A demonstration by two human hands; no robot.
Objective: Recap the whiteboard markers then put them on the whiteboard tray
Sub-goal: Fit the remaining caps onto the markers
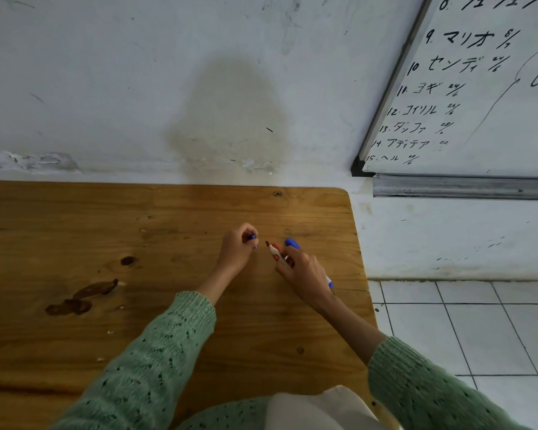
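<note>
My right hand [303,276] is closed around two markers above the wooden table [106,243]. One is a red marker [274,252], uncapped, its dark tip pointing up and to the left. The other is a blue marker [292,243] with its blue cap on; its rear end sticks out below the hand. My left hand [238,248] is a short gap to the left of the red tip, fingers pinched on a small bluish cap [253,237], mostly hidden by the fingers. The metal whiteboard tray [463,186] runs under the whiteboard [485,97] at the upper right.
The table stands against a white wall; its right edge ends just left of the tray. White floor tiles [479,330] lie to the right of the table. Dark stains [81,297] mark the wood at the left.
</note>
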